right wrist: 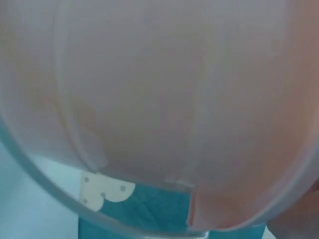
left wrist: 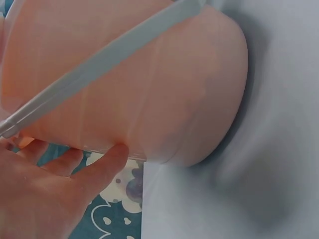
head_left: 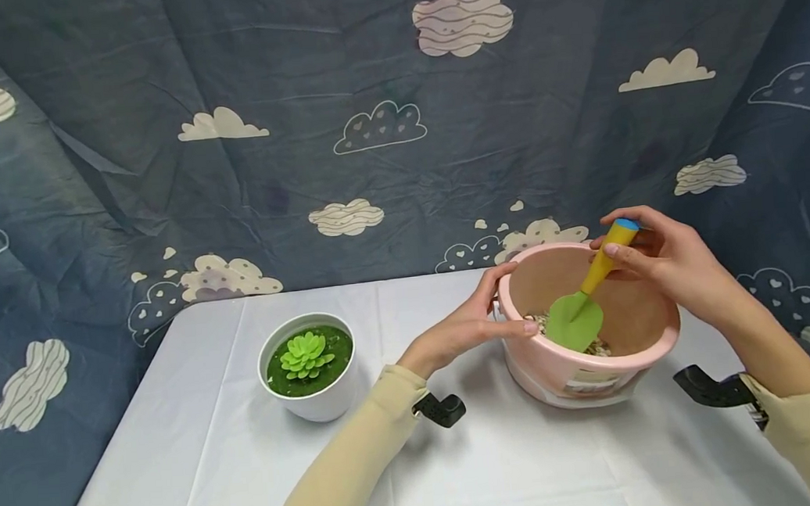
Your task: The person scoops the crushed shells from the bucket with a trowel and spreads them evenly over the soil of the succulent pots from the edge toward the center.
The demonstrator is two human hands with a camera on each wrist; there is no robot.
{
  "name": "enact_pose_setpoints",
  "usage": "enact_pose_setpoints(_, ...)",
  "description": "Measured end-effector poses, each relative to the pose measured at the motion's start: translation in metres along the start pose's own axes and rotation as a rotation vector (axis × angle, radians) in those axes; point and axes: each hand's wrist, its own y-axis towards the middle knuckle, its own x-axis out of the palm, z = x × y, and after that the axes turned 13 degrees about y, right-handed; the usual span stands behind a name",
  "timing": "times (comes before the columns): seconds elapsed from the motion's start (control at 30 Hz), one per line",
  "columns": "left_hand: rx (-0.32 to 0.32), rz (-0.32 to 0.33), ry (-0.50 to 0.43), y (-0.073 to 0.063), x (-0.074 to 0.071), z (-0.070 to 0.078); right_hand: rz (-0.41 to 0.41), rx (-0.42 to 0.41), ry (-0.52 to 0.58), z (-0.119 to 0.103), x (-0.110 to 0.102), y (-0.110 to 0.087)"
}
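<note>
At the right of the head view stands a pink bucket with small beige bits inside. My right hand holds a toy shovel by its yellow, blue-ended handle. The shovel's green blade points down into the bucket, over the bits. My left hand rests against the bucket's left side with thumb and fingers spread, the thumb at the front rim. In the left wrist view its fingertips touch the bucket's outer wall. The right wrist view shows mostly the bucket's wall; the shovel is hidden there.
A white pot with a green succulent stands left of my left hand. Both containers are on a white-covered table. A dark cloud-patterned cloth hangs behind it. The bucket's pale handle lies along its side.
</note>
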Motion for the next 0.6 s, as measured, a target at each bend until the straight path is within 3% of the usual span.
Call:
enact_pose_setpoints(0.3, -0.001, -0.008, 0.008, -0.0003, -0.0003, -0.0010, 0.198, -0.026, 0.024, 0.0106, -0.0043, -0.0009)
enact_pose_setpoints(0.47, 0.004, -0.006, 0.006, -0.0010, -0.0003, -0.0012, 0.254, 0.011, -0.123, 0.0102, -0.0027, -0.0041)
enact_pose_setpoints(0.6, 0.010, -0.002, 0.005, -0.0009, 0.0001, -0.0016, 0.213, 0.021, -0.242, 0.0105, -0.0005, -0.0045)
